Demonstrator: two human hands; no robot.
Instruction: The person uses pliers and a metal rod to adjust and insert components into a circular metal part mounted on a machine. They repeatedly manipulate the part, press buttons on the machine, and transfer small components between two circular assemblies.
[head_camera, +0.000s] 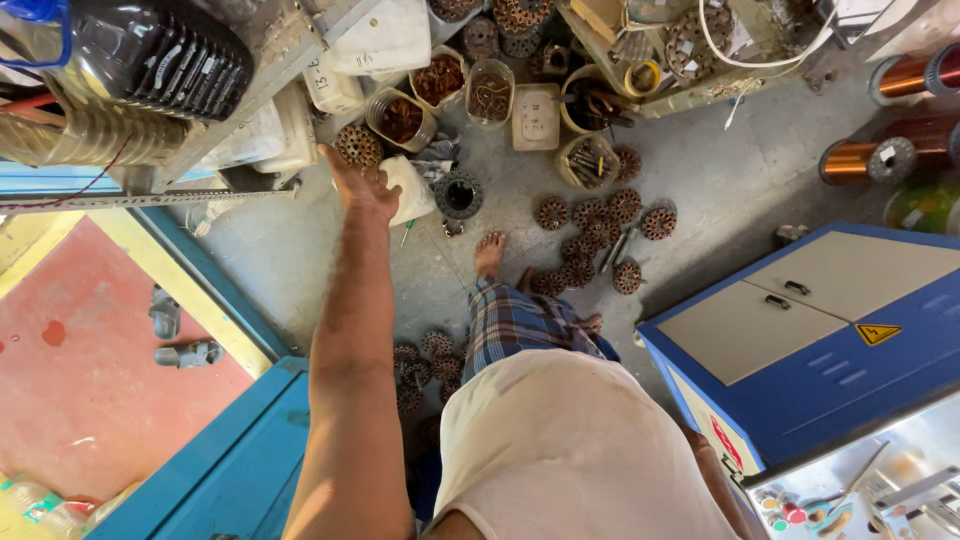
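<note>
My left hand (362, 187) is stretched far forward at the end of a bare arm. Its thumb and fingertips sit around a rusty round toothed core (357, 145), which looks held at the fingertips. Just beyond stand clear jars (401, 118) of rusty small parts. Many more toothed cores (590, 235) lie scattered on the grey concrete floor by my bare foot (489, 254). Only a strip of my right forearm (712, 470) shows beside my white shirt; the right hand is hidden.
A blue and grey metal cabinet (810, 330) stands at my right. Copper wire spools (865, 160) lie behind it. A metal rack with a dark plastic bottle (160, 60) hangs over the left. A blue door frame (215, 470) and red floor lie lower left.
</note>
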